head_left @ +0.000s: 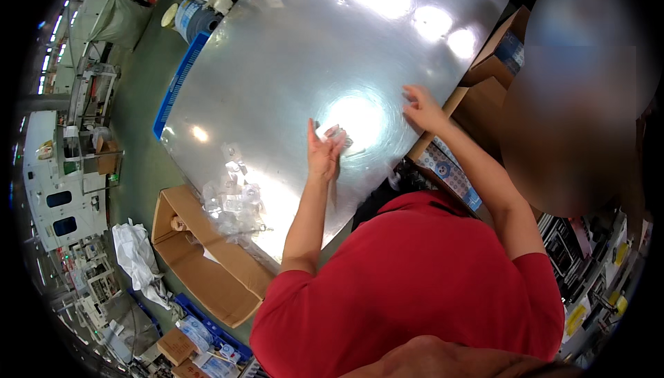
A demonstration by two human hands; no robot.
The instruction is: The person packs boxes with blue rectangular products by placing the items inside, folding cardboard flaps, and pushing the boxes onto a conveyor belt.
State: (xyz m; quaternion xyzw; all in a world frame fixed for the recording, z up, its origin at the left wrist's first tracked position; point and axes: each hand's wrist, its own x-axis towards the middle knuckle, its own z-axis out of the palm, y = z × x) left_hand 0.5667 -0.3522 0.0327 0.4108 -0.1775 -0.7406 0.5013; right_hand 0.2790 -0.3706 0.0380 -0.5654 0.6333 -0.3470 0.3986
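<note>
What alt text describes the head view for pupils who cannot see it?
A person in a red shirt works at a shiny metal table, the left hand nearer its middle, the right hand near its right edge. Clear plastic pieces lie along its left side, by an open cardboard box; whether the left hand holds anything is unclear.

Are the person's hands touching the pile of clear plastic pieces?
No, the left hand and right hand are right of the pile, with metal tabletop between.
</note>
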